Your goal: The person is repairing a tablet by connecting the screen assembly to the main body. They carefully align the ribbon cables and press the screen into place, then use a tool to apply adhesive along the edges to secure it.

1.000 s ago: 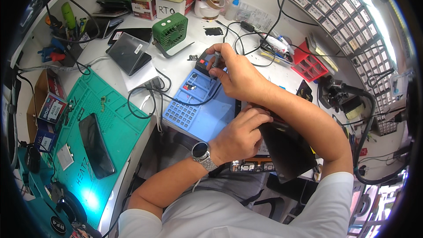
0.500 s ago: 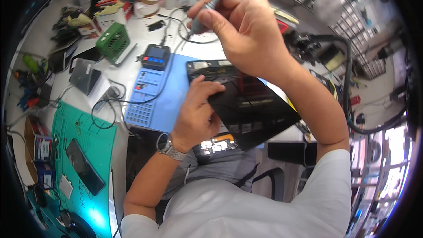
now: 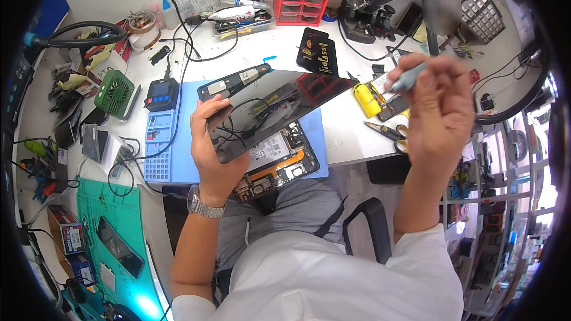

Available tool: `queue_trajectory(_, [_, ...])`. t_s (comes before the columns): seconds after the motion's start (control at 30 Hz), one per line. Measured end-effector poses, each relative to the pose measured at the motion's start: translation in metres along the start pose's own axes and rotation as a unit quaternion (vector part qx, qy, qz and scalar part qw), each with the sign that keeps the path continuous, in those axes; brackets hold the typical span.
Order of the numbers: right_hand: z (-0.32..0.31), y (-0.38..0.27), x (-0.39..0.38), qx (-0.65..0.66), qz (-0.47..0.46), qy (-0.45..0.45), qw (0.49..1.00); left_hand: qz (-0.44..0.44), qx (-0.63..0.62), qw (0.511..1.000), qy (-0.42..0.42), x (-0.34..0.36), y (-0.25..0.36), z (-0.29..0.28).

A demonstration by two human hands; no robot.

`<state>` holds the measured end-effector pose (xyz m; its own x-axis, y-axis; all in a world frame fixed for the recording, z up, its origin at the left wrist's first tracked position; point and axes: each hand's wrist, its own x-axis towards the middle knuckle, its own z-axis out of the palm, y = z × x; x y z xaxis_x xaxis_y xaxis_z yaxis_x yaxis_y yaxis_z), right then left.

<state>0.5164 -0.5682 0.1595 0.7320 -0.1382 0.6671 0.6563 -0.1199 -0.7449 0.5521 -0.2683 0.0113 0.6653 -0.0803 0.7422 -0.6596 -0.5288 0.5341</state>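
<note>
A glossy black screen panel (image 3: 279,110) is tilted up over the mat, gripped along its left edge by my left hand (image 3: 217,142). Under it lies an opened phone (image 3: 279,160), showing its battery, circuit boards and an orange ribbon cable. Behind the panel a black phone part (image 3: 235,81) with pale pieces rests on the blue mat. Raised on the right, my right hand (image 3: 440,98) is closed on a slim grey screwdriver-like tool (image 3: 409,78), slightly blurred, its tip pointing left, away from the panel.
Scissors (image 3: 389,135) and a yellow roll (image 3: 367,101) lie right of the blue mat (image 3: 190,166). Dark packets (image 3: 317,50) and a red drawer box (image 3: 301,8) are farther back. A green fan (image 3: 115,94) and a small device with a screen (image 3: 162,95) stand left.
My right hand has moved right and lower with the grey tool. My left hand now grips the panel and has swung it, uncovering more of the opened phone. The view has shifted.
</note>
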Motion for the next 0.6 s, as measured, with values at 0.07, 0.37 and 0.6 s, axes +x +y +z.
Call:
queue_trajectory(0.07, [0.002,0.013,-0.027,-0.024,0.114,0.037,0.992,0.008,0.018,1.0,0.003,-0.001,0.005,0.005])
queue_trajectory(0.37, [0.032,0.122,-0.1,-0.09,0.242,-0.035,0.965,-0.027,0.026,0.999,0.022,-0.001,0.02,0.02])
queue_trajectory(0.6, [0.04,0.124,-0.097,-0.143,0.222,-0.057,0.963,-0.059,0.047,0.997,0.014,-0.005,0.018,0.022])
